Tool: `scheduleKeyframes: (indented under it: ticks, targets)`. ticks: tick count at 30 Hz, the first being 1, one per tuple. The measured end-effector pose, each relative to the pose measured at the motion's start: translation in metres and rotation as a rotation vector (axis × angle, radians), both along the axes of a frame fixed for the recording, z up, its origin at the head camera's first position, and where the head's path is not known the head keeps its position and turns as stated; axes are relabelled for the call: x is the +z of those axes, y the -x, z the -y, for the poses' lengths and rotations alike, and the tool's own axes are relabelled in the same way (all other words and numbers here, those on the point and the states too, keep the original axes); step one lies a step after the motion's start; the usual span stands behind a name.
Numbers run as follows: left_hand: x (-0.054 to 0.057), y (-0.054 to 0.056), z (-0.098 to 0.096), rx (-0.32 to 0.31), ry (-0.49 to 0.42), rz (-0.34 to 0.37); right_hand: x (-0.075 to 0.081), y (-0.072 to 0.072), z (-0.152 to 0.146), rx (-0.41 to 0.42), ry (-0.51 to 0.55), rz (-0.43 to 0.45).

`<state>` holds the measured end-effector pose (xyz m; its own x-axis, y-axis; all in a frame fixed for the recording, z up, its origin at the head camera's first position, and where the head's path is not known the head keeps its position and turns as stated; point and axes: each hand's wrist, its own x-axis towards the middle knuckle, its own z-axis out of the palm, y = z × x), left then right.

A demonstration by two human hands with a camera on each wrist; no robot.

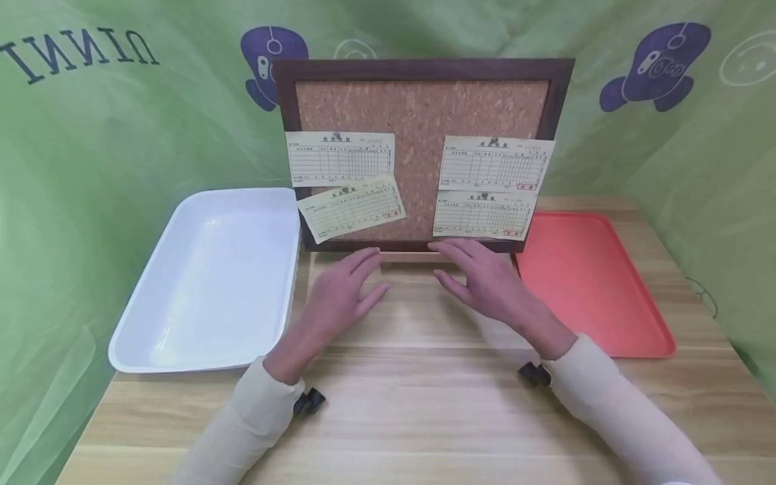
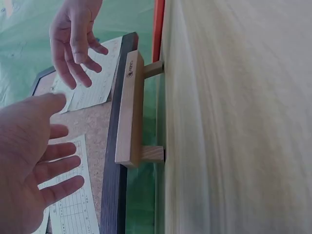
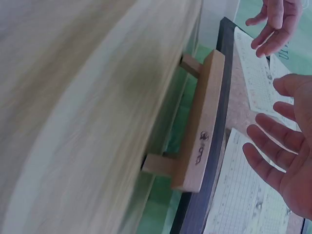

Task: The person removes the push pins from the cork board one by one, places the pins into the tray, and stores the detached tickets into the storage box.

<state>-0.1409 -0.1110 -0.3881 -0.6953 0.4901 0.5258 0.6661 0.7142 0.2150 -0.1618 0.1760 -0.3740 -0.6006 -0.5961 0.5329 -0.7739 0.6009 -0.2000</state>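
Note:
A cork board (image 1: 418,114) in a dark wooden frame stands at the back of the table on a light wooden stand (image 2: 130,107). Printed receipt slips are pinned to it: an upper left slip (image 1: 341,159), a tilted lower left slip (image 1: 353,207), an upper right slip (image 1: 494,164) and a lower right slip (image 1: 483,214). My left hand (image 1: 341,294) hovers before the board's lower left edge, fingers loosely extended and holding nothing. Across from it, my right hand (image 1: 488,279) is near the lower right slip, fingers apart and likewise holding nothing.
To the left lies a deep white tray (image 1: 209,283); a flat red tray (image 1: 597,289) lies at the right. A wood-grain table (image 1: 418,404) spreads in front of the board. Green patterned cloth (image 1: 151,121) hangs behind and at the sides.

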Motion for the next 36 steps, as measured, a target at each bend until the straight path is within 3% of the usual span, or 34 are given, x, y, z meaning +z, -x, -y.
scheduleKeyframes:
  ticks: [4,10,19,23,27,31,36]
  targets:
    - [0.003,0.005,-0.001,0.047,-0.123,-0.010,0.004,0.004,0.010,-0.020,0.040,0.010]
    - [0.015,0.012,0.002,0.168,-0.184,-0.041,0.014,0.015,0.031,-0.024,0.107,0.027]
    - [0.020,0.025,0.013,0.399,-0.345,0.011,0.022,0.037,0.062,0.034,0.188,0.021]
    - [0.023,0.030,0.014,0.444,-0.387,0.022,0.026,0.043,0.072,0.041,0.195,0.004]
    - [0.036,0.021,0.014,0.427,-0.355,0.066,0.029,0.045,0.077,0.025,0.170,0.020]
    - [0.057,0.009,0.023,0.387,-0.231,0.112,0.032,0.049,0.081,0.022,0.147,0.032]
    - [0.087,0.014,0.045,0.358,-0.025,0.179,0.038,0.056,0.086,0.028,0.143,0.026]
